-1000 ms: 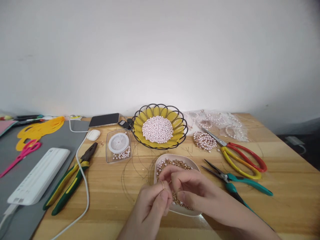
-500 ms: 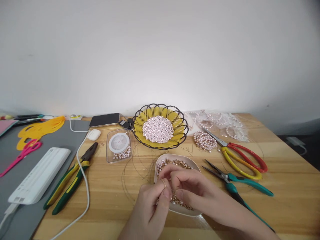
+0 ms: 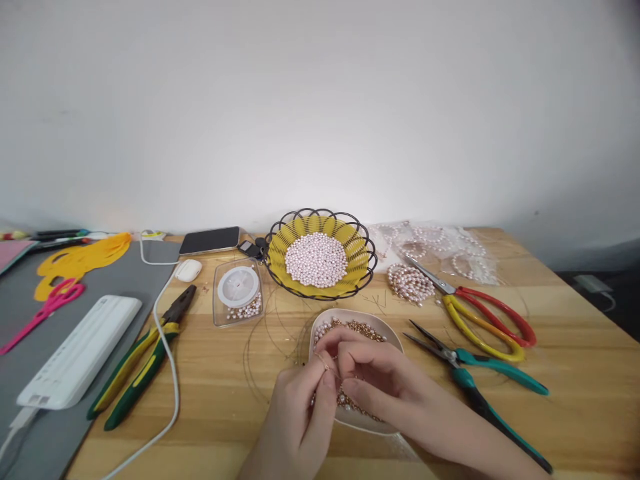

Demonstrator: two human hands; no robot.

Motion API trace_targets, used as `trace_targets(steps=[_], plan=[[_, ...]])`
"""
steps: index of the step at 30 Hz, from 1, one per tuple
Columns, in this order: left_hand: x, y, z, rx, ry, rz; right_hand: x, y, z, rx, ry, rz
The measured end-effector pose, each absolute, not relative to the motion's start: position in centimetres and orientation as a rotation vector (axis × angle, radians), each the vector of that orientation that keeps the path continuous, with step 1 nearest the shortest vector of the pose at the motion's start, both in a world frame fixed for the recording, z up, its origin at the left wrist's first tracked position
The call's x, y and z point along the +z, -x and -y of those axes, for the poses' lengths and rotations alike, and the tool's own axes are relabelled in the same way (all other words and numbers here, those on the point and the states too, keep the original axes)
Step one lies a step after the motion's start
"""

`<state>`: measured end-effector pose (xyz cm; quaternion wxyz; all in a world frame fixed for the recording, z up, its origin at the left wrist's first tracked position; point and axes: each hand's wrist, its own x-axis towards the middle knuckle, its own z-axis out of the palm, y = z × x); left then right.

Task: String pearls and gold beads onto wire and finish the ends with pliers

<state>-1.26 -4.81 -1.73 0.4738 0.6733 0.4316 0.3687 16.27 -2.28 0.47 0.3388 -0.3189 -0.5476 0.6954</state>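
In the head view, the left hand [image 3: 300,407] pinches a thin gold-coloured strand [image 3: 327,366] between thumb and forefinger, above a dish [image 3: 360,425] of beads [image 3: 367,329]. The right hand [image 3: 387,380] curls beside it; whether it grips anything, I cannot tell.

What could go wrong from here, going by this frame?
The thin strand pinched in the left hand is fine enough that it could slip out.
Both hands are right over the dish, so a knock might scatter its beads.
The teal-handled pliers lie open near the right hand, which could catch them.
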Motion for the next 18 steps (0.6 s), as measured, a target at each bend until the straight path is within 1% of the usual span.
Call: trace_targets(steps=[10, 18], plan=[[-2.00, 1.34, 4.84, 0.902, -1.646, -1.114, 0.38, -15.93, 2.38, 1.579, 0.870, 1.527], [-2.03, 1.21, 4.92, 0.995, -1.643, -1.140, -0.24, -15.58, 2.46, 1.458, 0.872, 1.554]])
